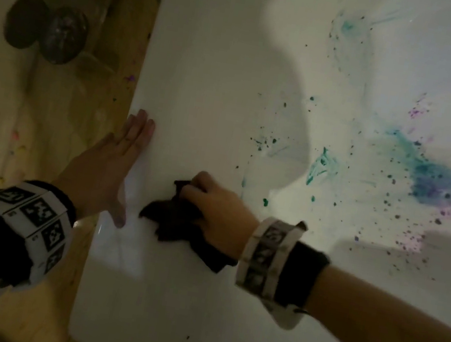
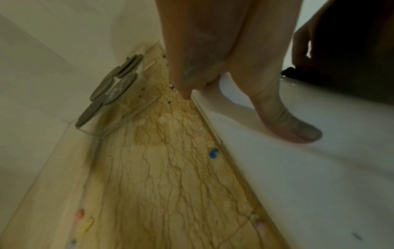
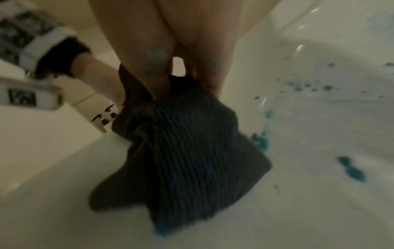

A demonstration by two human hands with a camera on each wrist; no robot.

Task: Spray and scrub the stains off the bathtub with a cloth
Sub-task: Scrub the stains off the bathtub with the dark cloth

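Right hand bunched around a dark cloth, fingers curled into its folds, pressing it onto the broad white rim of the bathtub. Left hand flat and open, fingers straight, braced on the outer edge of the rim just beside the cloth. In the right wrist view, ribbed cloth spread under the fingers, a teal tint already on its lower corner, wet teal blobs near it.

Likely step: scrubbing, starting at the near rim. Most of the job undone, by the look of it: teal and purple stains well apart from the cloth, deeper in the tub, with fine specks scattered between. No spray bottle in view.

To do it well: keep the left palm planted for balance, press through a flat pad of cloth rather than a loose bunch, work in short overlapping strokes from the rim toward the big patch. Refold to a clean face once tinted, or risk smearing colour across white. Wet enamel probably slick; lean gently.
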